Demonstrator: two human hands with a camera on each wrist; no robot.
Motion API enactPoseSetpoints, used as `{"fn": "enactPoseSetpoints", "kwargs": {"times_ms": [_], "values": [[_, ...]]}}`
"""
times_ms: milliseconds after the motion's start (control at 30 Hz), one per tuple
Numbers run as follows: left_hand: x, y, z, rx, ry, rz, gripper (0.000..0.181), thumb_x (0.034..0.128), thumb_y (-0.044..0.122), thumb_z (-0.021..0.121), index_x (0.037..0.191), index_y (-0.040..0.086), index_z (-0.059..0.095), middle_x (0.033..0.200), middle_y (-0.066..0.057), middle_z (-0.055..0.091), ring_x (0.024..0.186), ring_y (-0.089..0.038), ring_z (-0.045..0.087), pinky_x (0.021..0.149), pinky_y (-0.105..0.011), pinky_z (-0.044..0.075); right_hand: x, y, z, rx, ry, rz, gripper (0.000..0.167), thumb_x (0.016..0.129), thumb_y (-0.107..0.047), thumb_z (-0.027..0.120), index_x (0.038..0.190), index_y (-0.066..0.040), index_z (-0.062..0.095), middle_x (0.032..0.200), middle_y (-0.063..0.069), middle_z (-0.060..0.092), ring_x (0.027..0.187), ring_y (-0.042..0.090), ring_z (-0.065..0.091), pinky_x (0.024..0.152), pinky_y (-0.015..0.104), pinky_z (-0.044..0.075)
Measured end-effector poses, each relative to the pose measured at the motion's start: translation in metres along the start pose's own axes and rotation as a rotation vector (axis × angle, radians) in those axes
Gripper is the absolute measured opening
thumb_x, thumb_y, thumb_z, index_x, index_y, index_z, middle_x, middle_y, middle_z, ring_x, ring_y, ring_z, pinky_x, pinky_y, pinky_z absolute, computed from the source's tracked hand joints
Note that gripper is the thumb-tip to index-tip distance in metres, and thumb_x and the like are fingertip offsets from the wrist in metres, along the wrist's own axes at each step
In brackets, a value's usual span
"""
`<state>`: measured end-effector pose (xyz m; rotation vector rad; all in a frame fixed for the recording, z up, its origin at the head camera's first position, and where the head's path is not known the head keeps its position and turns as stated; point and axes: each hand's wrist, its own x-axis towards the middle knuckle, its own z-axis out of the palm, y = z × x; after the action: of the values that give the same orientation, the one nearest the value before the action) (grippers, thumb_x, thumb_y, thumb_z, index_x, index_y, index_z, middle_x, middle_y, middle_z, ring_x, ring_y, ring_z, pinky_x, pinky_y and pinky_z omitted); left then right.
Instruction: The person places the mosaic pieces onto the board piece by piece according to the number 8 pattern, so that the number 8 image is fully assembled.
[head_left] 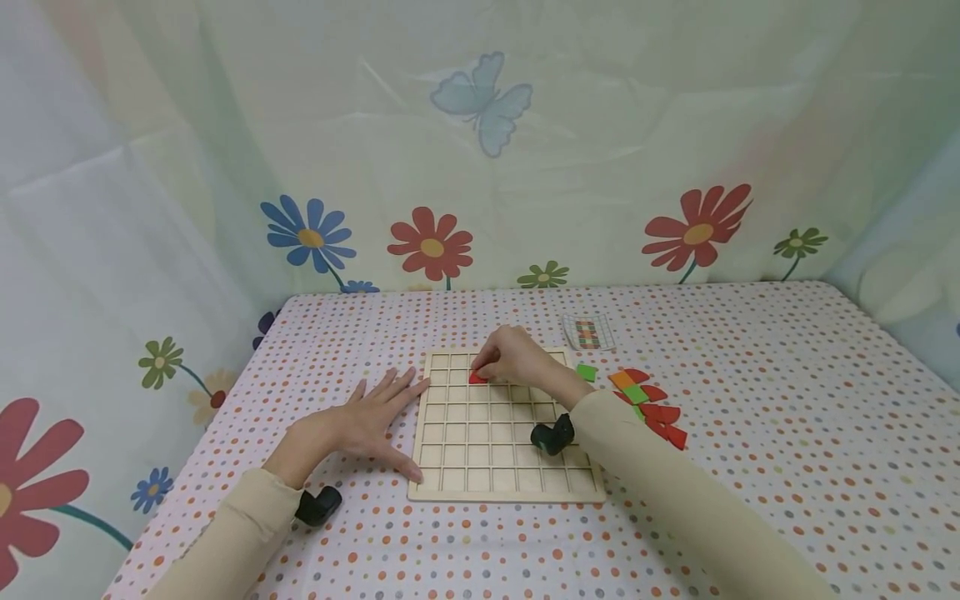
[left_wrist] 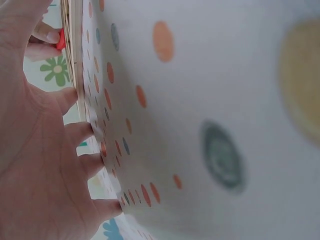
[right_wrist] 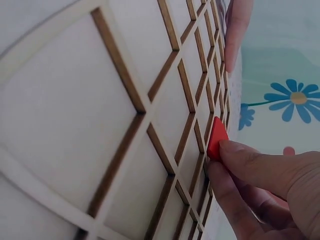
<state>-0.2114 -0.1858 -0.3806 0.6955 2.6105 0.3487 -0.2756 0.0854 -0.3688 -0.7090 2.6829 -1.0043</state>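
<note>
A light wooden grid board (head_left: 480,433) with square cells lies on the dotted cloth. Between thumb and fingers, my right hand (head_left: 516,357) pinches a small red tile (head_left: 477,377) at a cell in the board's upper part. The right wrist view shows the red tile (right_wrist: 217,139) tilted against the grid's ridges. My left hand (head_left: 367,422) rests with fingers spread at the board's left edge, its thumb and fingertips near or touching the frame. In the left wrist view the fingertips of the left hand (left_wrist: 50,145) press down on the cloth and board edge.
Right of the board lies a loose group of red, green and orange tiles (head_left: 652,404), partly behind the right sleeve. One green tile (head_left: 587,372) lies apart, near the board's right edge. Behind it is a small printed pattern card (head_left: 588,332). A flowered curtain (head_left: 600,125) stands behind the table.
</note>
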Motion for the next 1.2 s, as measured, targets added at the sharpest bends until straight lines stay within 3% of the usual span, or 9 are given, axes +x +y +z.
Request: {"fn": "enactPoseSetpoints", "kwargs": {"times_ms": [300, 567, 733, 867, 1033, 1200], "values": [[-0.004, 0.000, 0.000, -0.025, 0.001, 0.011, 0.131, 0.0750, 0.065, 0.087, 0.170, 0.015, 0.012, 0.176, -0.016, 0.002, 0.160, -0.042, -0.002, 0.122, -0.074, 0.002, -0.001, -0.003, 0.006, -0.099, 0.025, -0.103, 0.011, 0.091, 0.007, 0.075, 0.090, 0.000, 0.083, 0.092, 0.010, 0.077, 0.087, 0.020, 0.070, 0.077, 0.028, 0.058], [-0.005, -0.001, 0.000, -0.039, 0.005, 0.016, 0.131, 0.0743, 0.065, 0.087, 0.170, 0.016, 0.012, 0.176, -0.015, 0.002, 0.160, -0.042, -0.003, 0.122, -0.073, 0.001, -0.012, 0.001, -0.002, -0.031, 0.010, -0.194, 0.015, 0.087, 0.012, 0.076, 0.094, 0.000, 0.081, 0.096, 0.010, 0.073, 0.086, 0.020, 0.073, 0.078, 0.029, 0.060], [-0.002, 0.002, -0.001, -0.032, 0.001, 0.019, 0.131, 0.0750, 0.064, 0.087, 0.170, 0.016, 0.011, 0.176, -0.015, 0.002, 0.160, -0.042, -0.003, 0.122, -0.073, 0.002, -0.042, 0.000, -0.020, -0.047, 0.010, -0.233, 0.014, 0.088, 0.010, 0.075, 0.098, 0.000, 0.078, 0.100, 0.013, 0.070, 0.088, 0.020, 0.071, 0.079, 0.029, 0.060], [-0.002, 0.000, -0.001, -0.025, 0.002, 0.010, 0.132, 0.0742, 0.065, 0.087, 0.170, 0.017, 0.011, 0.176, -0.015, 0.001, 0.161, -0.041, -0.002, 0.123, -0.071, 0.003, -0.070, 0.006, -0.030, -0.087, -0.049, -0.237, 0.014, 0.089, 0.008, 0.076, 0.100, -0.002, 0.078, 0.098, 0.007, 0.072, 0.086, 0.014, 0.069, 0.078, 0.027, 0.060], [-0.003, -0.001, -0.001, -0.027, -0.001, 0.013, 0.132, 0.0744, 0.064, 0.087, 0.170, 0.016, 0.011, 0.176, -0.015, 0.001, 0.160, -0.041, -0.003, 0.123, -0.071, 0.002, -0.109, 0.012, -0.045, -0.123, -0.123, -0.193, 0.013, 0.091, 0.000, 0.079, 0.099, -0.009, 0.079, 0.096, -0.004, 0.069, 0.086, 0.007, 0.064, 0.078, 0.028, 0.059], [-0.003, 0.000, 0.000, -0.030, -0.001, 0.023, 0.132, 0.0748, 0.065, 0.087, 0.170, 0.016, 0.010, 0.176, -0.015, -0.001, 0.160, -0.041, -0.004, 0.123, -0.072, 0.002, -0.142, 0.019, -0.062, -0.163, -0.144, -0.161, 0.017, 0.088, -0.003, 0.082, 0.099, -0.015, 0.080, 0.097, -0.009, 0.068, 0.088, 0.010, 0.064, 0.078, 0.031, 0.059]]}}
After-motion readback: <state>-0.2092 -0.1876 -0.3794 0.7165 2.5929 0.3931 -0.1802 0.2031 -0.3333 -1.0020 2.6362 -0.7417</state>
